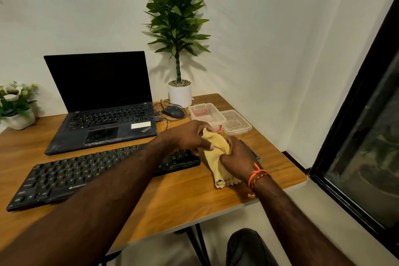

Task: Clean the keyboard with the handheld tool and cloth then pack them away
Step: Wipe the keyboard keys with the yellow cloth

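Keyboard first: the long black plastic keyboard [86, 170] lies slantwise across the near left of the wooden worktop [172, 198], its right end passing under the person's left forearm. At the far left edge, a small white pot of pale artificial flowers [15, 103] stands against the wall. Behind the keyboard sits an open black laptop [101, 101] with a dark screen. Just right of it lie a grey corded mouse [174, 111] and its tangled cable, and behind those a tall leafy green plant in a white cylindrical pot [179, 34].

Further right, both hands are closed on a soft yellow cloth [218, 153] with a scalloped hem. The left hand [192, 136] pinches its upper end, and the right hand [239, 158], an orange thread band at the wrist, grips its middle, bunching it. The cloth's lower end rests on the worktop just beside the keyboard's right end.

Beyond the hands stands a clear plastic box [206, 113] with red clips, open, and its clear lid [236, 122] lies flat just beside it. At the far right runs a dark-framed window [367, 136].
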